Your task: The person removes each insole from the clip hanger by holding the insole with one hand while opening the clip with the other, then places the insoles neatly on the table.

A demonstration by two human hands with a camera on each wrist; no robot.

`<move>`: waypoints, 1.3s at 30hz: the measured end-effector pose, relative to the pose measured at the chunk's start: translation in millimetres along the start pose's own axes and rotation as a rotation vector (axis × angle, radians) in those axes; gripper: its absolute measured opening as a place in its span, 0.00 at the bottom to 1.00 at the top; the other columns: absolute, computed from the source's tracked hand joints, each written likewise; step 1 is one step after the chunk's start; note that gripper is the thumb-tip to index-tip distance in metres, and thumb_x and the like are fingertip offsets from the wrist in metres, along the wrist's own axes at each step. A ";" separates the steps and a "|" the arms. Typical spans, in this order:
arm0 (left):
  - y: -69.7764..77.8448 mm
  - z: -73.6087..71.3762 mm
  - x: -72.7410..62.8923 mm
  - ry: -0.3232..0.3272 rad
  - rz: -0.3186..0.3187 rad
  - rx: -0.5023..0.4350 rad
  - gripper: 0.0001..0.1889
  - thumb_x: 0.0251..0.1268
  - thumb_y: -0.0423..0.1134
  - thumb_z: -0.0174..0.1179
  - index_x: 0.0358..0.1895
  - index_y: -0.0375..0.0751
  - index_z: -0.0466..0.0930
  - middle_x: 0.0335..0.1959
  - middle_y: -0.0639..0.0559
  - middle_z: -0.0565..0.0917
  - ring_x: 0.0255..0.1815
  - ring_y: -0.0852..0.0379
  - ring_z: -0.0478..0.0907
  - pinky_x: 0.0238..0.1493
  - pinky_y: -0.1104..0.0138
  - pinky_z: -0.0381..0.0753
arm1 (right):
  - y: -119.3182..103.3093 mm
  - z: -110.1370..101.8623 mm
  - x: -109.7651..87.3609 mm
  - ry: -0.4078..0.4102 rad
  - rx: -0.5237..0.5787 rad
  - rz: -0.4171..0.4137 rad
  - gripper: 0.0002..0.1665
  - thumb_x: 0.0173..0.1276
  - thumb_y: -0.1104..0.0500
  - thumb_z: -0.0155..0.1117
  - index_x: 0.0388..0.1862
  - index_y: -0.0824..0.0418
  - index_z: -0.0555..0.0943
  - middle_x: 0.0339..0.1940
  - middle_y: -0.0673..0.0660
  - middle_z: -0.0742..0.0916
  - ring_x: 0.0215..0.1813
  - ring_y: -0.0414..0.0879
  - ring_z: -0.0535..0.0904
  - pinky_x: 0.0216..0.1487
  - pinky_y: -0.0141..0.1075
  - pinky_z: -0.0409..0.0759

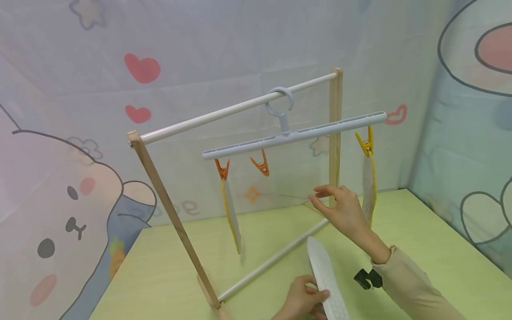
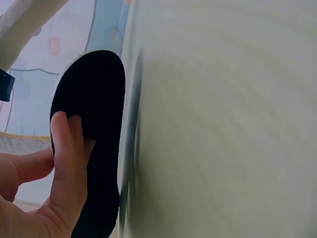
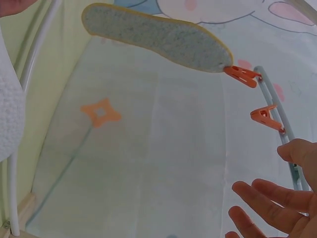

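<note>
My left hand (image 1: pixel 300 298) grips a white dotted shoe insole (image 1: pixel 326 271) between thumb and fingers, low over the table. In the left wrist view the insole's other face (image 2: pixel 101 94) is black, with fingertips pressed on it. Raised under the hanger, my right hand (image 1: pixel 345 211) has its fingers apart and holds nothing. An orange clip (image 1: pixel 262 165) with nothing in it hangs from the pale hanger (image 1: pixel 294 137). Left of it, another orange clip (image 1: pixel 222 170) bears a grey insole with yellow edging (image 1: pixel 232 215). At the right end, a yellow clip (image 1: pixel 366 146) bears a similar insole (image 1: pixel 366 186).
A wooden stand carries the white top rod (image 1: pixel 220 114) from which the hanger hangs. Its left post (image 1: pixel 168 204) leans in front, its right post (image 1: pixel 335 133) behind. A lower rod (image 1: pixel 276 258) crosses just above the green table (image 1: pixel 160 266). Behind stands a printed curtain (image 1: pixel 224 53).
</note>
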State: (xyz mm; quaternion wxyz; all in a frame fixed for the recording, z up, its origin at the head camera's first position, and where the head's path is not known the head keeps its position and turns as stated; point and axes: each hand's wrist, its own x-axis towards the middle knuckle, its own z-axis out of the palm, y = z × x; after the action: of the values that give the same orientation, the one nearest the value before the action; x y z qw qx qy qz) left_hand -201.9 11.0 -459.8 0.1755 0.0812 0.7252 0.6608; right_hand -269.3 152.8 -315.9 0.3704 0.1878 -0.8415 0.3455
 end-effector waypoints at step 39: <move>8.6 -5.1 -6.9 0.016 -0.022 0.214 0.11 0.54 0.30 0.59 0.33 0.29 0.66 0.16 0.39 0.80 0.17 0.40 0.80 0.15 0.66 0.79 | 0.9 2.4 -4.9 -0.013 -0.009 0.001 0.11 0.54 0.59 0.65 0.35 0.63 0.82 0.29 0.58 0.87 0.33 0.53 0.78 0.33 0.42 0.72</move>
State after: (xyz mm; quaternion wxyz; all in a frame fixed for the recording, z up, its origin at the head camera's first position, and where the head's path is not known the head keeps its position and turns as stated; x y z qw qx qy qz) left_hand -198.4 4.9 -450.0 0.1670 0.0862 0.7939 0.5782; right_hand -267.8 152.0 -321.1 0.3656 0.1880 -0.8455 0.3409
